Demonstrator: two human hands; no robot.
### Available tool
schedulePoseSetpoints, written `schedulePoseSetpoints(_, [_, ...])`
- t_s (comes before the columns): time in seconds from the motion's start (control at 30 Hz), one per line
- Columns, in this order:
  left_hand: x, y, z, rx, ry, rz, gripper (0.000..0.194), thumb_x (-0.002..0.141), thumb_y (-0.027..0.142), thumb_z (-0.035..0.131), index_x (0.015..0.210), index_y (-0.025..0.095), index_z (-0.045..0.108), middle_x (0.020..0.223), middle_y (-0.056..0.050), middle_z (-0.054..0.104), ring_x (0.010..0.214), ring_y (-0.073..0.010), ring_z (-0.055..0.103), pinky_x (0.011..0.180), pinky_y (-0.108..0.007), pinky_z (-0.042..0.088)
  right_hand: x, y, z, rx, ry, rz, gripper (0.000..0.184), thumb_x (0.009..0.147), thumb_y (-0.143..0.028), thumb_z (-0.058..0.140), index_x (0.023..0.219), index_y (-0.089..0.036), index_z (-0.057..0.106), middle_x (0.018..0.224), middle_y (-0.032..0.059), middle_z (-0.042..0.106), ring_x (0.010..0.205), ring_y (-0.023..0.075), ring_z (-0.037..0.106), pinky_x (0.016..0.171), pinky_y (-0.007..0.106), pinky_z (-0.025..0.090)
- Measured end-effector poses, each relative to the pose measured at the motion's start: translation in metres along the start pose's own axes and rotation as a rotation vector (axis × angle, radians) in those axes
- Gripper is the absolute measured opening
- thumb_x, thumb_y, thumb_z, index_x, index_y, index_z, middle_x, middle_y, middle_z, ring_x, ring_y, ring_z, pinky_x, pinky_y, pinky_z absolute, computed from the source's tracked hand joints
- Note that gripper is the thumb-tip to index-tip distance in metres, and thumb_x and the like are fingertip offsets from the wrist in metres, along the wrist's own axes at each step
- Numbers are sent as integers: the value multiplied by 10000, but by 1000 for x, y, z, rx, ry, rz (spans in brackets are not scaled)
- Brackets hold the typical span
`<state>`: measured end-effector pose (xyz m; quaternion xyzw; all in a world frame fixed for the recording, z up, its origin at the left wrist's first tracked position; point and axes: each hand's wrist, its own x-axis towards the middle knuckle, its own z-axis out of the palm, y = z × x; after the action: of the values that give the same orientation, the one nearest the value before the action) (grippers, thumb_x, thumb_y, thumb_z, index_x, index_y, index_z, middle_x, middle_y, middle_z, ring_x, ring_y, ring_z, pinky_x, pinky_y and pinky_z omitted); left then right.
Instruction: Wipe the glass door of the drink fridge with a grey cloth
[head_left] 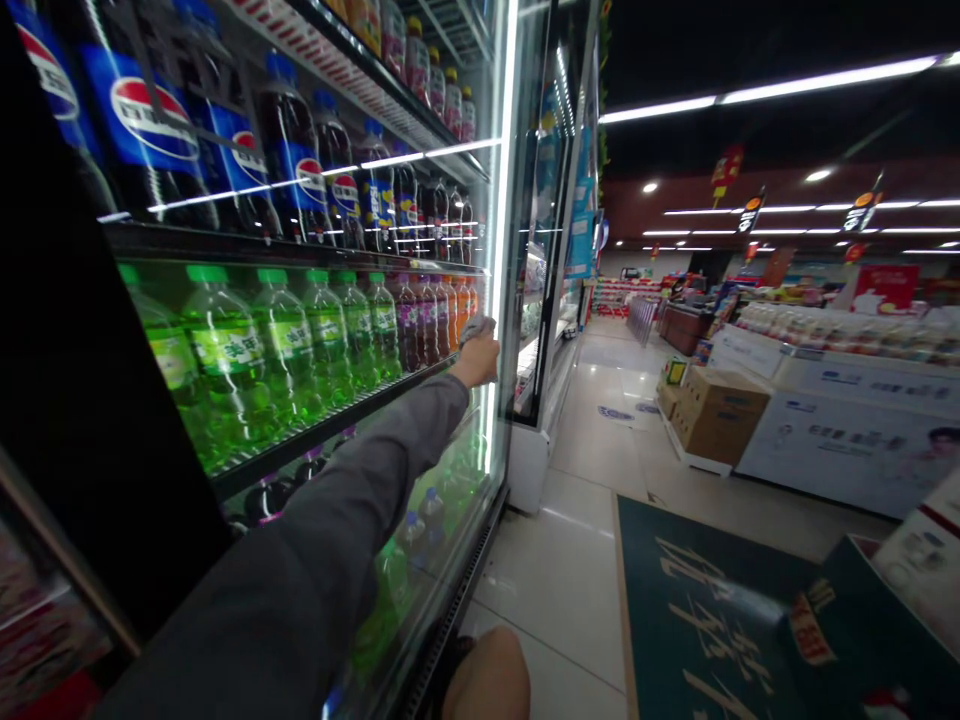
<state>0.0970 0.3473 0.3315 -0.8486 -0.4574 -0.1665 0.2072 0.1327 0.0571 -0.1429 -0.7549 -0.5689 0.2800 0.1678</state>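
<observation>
At the cooler door (498,250), the left hand (478,362) grips a grey cloth (475,331).

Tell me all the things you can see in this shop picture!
Glass-door drinks fridge: one, black and glass, left side.
Pepsi bottles: about a dozen, dark with blue labels, upper shelf.
Green-capped bottles: about six, green, shelf below.
Other bottles: several, purple and orange, beside the green ones.
Cardboard boxes: two, brown, on the floor, right.
Floor mat: one, dark green with pale writing, bottom right.
Ceiling lights: many, white, overhead.
Crumpled cloth: one, grey, in the left hand.
Left hand: one, grey sleeve, at the fridge's door edge.
Right hand: one, blurry, bottom edge.
</observation>
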Motion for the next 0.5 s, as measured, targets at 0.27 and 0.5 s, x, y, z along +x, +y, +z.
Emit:
schedulePoseSetpoints(0.27, [-15, 3, 14, -12, 15, 7, 398, 959, 246, 657, 1333, 119, 614, 1620, -159, 396, 1560, -328, 249, 1260, -591, 212, 4, -20, 3, 80, 29, 25, 353, 918, -400, 671, 1268, -445, 668, 1298, -44, 706, 1195, 326, 676, 707, 373, 606])
schedulePoseSetpoints(0.5, [-92, 38, 71, -94, -99, -83, 381, 968, 190, 642, 1338, 105, 615, 1608, -178, 415, 1540, -327, 316, 1214, -571, 350, -28, 17, -19, 142, 45, 36, 455, 912, -454, 669, 1364, -420, 621, 1339, 12, 700, 1192, 325, 686, 739, 397, 624])
